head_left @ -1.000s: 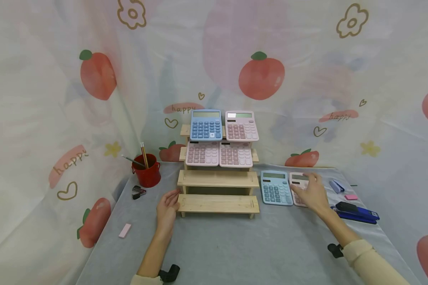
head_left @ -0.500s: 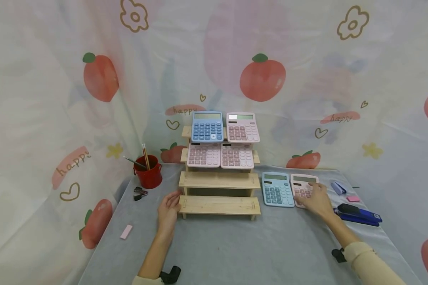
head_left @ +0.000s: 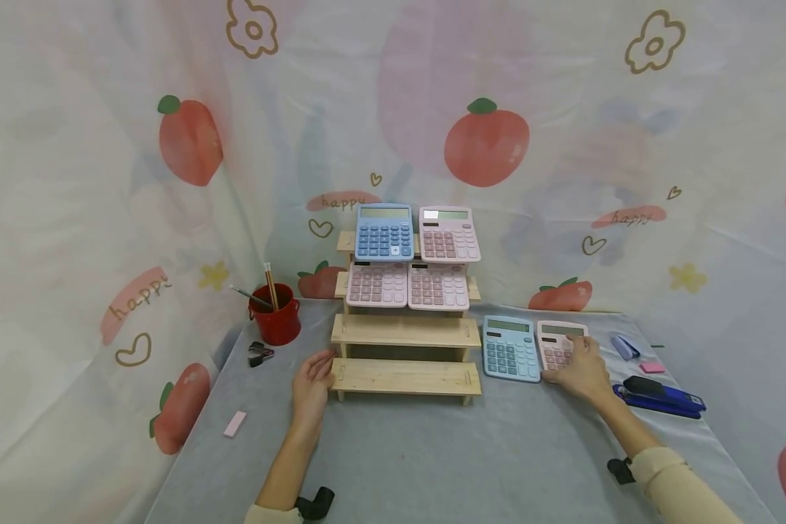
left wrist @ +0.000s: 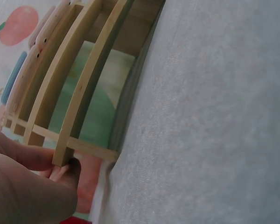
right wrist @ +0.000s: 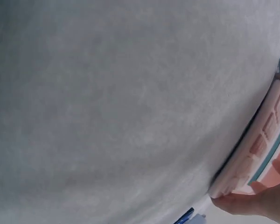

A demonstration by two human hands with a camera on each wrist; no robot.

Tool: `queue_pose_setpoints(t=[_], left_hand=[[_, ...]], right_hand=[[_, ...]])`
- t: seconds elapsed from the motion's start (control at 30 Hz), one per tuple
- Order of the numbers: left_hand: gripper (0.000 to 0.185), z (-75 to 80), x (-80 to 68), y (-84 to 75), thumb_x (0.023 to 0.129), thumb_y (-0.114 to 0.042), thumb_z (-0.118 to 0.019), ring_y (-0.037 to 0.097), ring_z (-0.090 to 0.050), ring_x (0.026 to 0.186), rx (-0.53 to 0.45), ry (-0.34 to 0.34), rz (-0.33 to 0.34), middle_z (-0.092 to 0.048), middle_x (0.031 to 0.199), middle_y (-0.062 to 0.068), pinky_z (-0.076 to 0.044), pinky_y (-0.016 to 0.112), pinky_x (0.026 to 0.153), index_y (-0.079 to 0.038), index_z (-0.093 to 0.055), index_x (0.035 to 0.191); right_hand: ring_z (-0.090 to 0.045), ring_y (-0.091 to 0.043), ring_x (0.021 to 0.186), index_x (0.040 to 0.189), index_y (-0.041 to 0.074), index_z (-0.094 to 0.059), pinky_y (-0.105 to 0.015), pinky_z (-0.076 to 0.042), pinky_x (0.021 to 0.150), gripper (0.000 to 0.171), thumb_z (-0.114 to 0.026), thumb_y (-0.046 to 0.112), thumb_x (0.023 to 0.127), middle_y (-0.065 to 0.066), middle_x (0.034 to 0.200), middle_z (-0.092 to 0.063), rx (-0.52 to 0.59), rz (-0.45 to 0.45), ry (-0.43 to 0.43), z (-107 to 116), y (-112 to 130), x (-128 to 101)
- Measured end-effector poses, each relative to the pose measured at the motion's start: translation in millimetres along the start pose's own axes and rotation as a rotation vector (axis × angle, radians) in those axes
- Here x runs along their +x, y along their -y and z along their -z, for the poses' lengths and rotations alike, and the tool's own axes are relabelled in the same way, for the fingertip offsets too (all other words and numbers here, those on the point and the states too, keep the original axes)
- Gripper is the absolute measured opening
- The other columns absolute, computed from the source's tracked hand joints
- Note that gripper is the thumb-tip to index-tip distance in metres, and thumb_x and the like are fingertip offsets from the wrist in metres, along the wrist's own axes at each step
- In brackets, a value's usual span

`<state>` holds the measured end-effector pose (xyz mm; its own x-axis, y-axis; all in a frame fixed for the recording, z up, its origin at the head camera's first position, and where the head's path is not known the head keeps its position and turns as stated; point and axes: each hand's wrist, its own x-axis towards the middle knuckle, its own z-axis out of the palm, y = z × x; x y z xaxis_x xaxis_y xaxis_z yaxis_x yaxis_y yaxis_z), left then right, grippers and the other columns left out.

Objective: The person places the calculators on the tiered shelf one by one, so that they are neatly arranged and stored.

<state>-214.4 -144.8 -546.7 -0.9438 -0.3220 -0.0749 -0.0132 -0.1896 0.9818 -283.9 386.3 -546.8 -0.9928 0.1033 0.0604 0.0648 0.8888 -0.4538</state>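
My left hand (head_left: 311,389) pinches the left end of the lowest step of a wooden tiered display stand (head_left: 406,377); in the left wrist view the thumb and fingers close round that board end (left wrist: 63,156). My right hand (head_left: 583,370) holds a pink calculator (head_left: 553,342) across its width, fingertips at both side edges in the right wrist view, and covers part of its keys. A light blue calculator (head_left: 509,349) lies just left of it. On the stand's top step lean a blue calculator (head_left: 384,233) and a pink one (head_left: 448,234), with two more pink calculators (head_left: 376,285) below.
A red bucket (head_left: 280,324) with pencils, a black clip-like item (head_left: 259,354) and a pale pink eraser (head_left: 234,424) are at the left. To the right are a small blue stapler (head_left: 625,347), a pink eraser (head_left: 652,367) and a large blue stapler (head_left: 661,398).
My right hand has slid down from the pink calculator's top edge to its keys and sides, uncovering its display. The left hand stays at the stand. The head view has shifted slightly.
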Motion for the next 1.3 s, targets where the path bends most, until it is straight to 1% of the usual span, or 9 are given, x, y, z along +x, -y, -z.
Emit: queue_pose_setpoints(t=[0.17, 0.27, 0.4, 0.53, 0.63, 0.83, 0.93, 1.13, 1.3], left_hand=[[0.048, -0.1, 0.0, 1.4, 0.095, 0.016, -0.05, 0.033, -0.049, 0.144, -0.002, -0.001, -0.007, -0.054, 0.151, 0.023, -0.038, 0.05, 0.118, 0.005, -0.052, 0.142], [0.049, 0.2, 0.5, 2.1, 0.094, 0.016, -0.05, 0.032, -0.049, 0.143, -0.003, 0.0, -0.011, -0.054, 0.15, 0.022, -0.039, 0.047, 0.117, 0.005, -0.052, 0.141], [0.048, 0.8, 1.0, 2.7, 0.093, 0.016, -0.05, 0.03, -0.05, 0.143, -0.002, -0.003, -0.016, -0.055, 0.149, 0.021, -0.043, 0.038, 0.114, 0.005, -0.053, 0.14], [0.048, 1.0, 0.4, 2.2, 0.095, 0.015, -0.05, 0.031, -0.049, 0.143, -0.002, -0.001, -0.009, -0.054, 0.15, 0.022, -0.04, 0.042, 0.117, 0.005, -0.052, 0.141], [0.047, 0.4, -0.5, 1.0, 0.097, 0.014, -0.05, 0.032, -0.048, 0.144, -0.005, 0.005, -0.006, -0.053, 0.152, 0.022, -0.036, 0.049, 0.119, 0.005, -0.05, 0.143], [0.047, -1.9, 1.2, 0.4, 0.096, 0.015, -0.05, 0.034, -0.048, 0.144, -0.002, 0.0, -0.003, -0.053, 0.151, 0.023, -0.037, 0.051, 0.118, 0.006, -0.051, 0.142], [0.047, -2.9, 2.5, 0.2, 0.096, 0.015, -0.05, 0.035, -0.049, 0.143, 0.006, -0.006, 0.0, -0.053, 0.15, 0.023, -0.038, 0.051, 0.117, 0.005, -0.051, 0.141], [0.047, -3.0, 2.5, 0.3, 0.095, 0.015, -0.05, 0.034, -0.049, 0.144, 0.002, -0.008, 0.005, -0.054, 0.15, 0.023, -0.038, 0.049, 0.117, 0.005, -0.052, 0.141], [0.047, -1.4, 1.7, 0.8, 0.095, 0.015, -0.05, 0.033, -0.048, 0.144, 0.001, -0.006, 0.003, -0.053, 0.151, 0.022, -0.037, 0.048, 0.118, 0.005, -0.051, 0.141]], right_hand=[[-0.041, -0.066, 0.12, 0.153, -0.006, -0.033, -0.078, -0.04, 0.088, 0.11, -0.092, 0.039, 0.072, -0.042, 0.153, -0.02, 0.033, 0.001, -0.065, -4.1, -1.8, -0.7], [-0.042, -0.065, 0.12, 0.153, -0.005, -0.034, -0.076, -0.041, 0.087, 0.109, -0.092, 0.038, 0.071, -0.04, 0.153, -0.023, 0.055, -0.006, -0.11, -6.8, 0.3, -3.6], [-0.043, -0.062, 0.121, 0.152, -0.005, -0.036, -0.075, -0.04, 0.093, 0.106, -0.093, 0.032, 0.071, -0.039, 0.151, -0.027, 0.087, 0.012, -0.187, -5.3, 6.2, -8.2], [-0.044, -0.059, 0.121, 0.151, -0.005, -0.038, -0.072, -0.04, 0.096, 0.103, -0.093, 0.029, 0.071, -0.038, 0.15, -0.03, 0.116, 0.025, -0.234, 3.2, 16.9, -12.4], [-0.044, -0.057, 0.119, 0.153, -0.004, -0.036, -0.071, -0.041, 0.095, 0.104, -0.092, 0.029, 0.072, -0.036, 0.151, -0.029, 0.129, 0.021, -0.224, 9.6, 26.6, -17.3], [-0.045, -0.054, 0.115, 0.154, -0.003, -0.034, -0.07, -0.043, 0.092, 0.103, -0.09, 0.03, 0.075, -0.036, 0.151, -0.027, 0.148, 0.026, -0.198, 19.0, 46.4, -32.5], [-0.046, -0.052, 0.113, 0.154, -0.002, -0.034, -0.069, -0.044, 0.09, 0.103, -0.09, 0.03, 0.075, -0.036, 0.151, -0.028, 0.155, 0.037, -0.199, 24.0, 57.1, -41.2], [-0.047, -0.053, 0.115, 0.153, -0.001, -0.037, -0.071, -0.044, 0.091, 0.1, -0.091, 0.027, 0.074, -0.035, 0.15, -0.03, 0.173, 0.105, -0.198, 34.8, 82.5, -59.7], [-0.048, -0.051, 0.116, 0.152, -0.001, -0.037, -0.068, -0.045, 0.093, 0.102, -0.094, 0.026, 0.071, -0.033, 0.149, -0.032, 0.171, 0.163, -0.171, 38.7, 106.7, -72.6]])
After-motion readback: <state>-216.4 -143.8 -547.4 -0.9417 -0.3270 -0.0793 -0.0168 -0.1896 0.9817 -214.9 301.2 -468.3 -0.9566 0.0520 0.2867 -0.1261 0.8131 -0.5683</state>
